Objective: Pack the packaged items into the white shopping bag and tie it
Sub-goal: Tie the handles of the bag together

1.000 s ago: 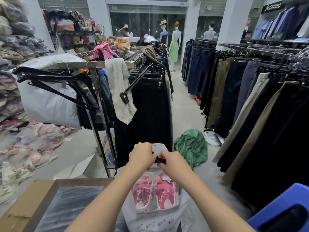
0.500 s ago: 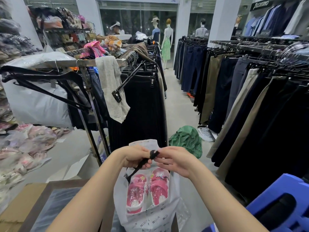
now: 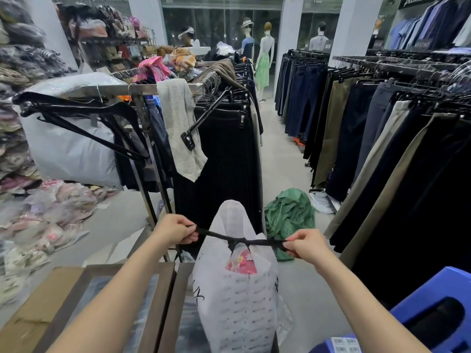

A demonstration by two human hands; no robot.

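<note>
Amid crowded clothes racks (image 3: 224, 138), left hand (image 3: 175, 229) and right hand (image 3: 304, 247) each pinch one end of the thin black tie strip (image 3: 242, 240) on the white plastic shopping bag (image 3: 237, 307); overpulling could snap it

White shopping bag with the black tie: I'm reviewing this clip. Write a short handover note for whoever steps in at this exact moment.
Left hand: pinches one end of the thin black tie strip.
Right hand: pinches the other end. The strip is taut between the hands and gathers at the bag's neck.
White plastic shopping bag: upright in front of the person. The pink packaged sandals show inside near the top.
Done: items packed, tie cinched at the neck.
Left: I cannot tell whether the knot is finished. Probably tighten it, secure it and let go.
</note>
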